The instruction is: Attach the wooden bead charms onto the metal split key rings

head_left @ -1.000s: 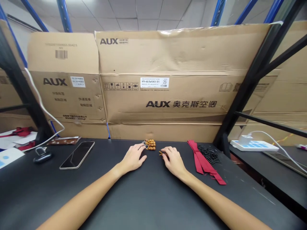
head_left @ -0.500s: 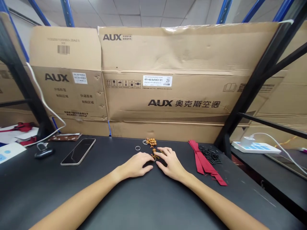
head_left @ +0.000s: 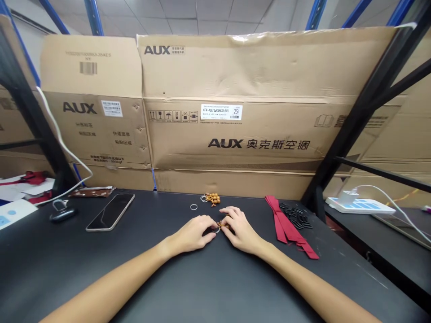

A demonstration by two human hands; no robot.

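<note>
"What's changed in the middle?"

"The beaded charm is now lower between the fingers and partly covered, with its metal ring turned toward the left. I'd say that brings both parts within reach of the two hands at once."

"So who has what?"

"The right hand has its fingers curled over the charm, grasping it. The left hand seems to pinch the ring between thumb and fingertips. I can't tell whether ring and charm are joined; the fingers hide that."

"And just beyond them?"

"A loose ring lies flat on the bench, now apart from the left hand. Near it, toward the cardboard, is a small pile of charms with rings at its left side."

"Farther out?"

"Red ribbons lie right of centre, crossed over each other, beside a heap of black pieces. Over at the left, there's a phone, with a small dark case beside it."
</note>
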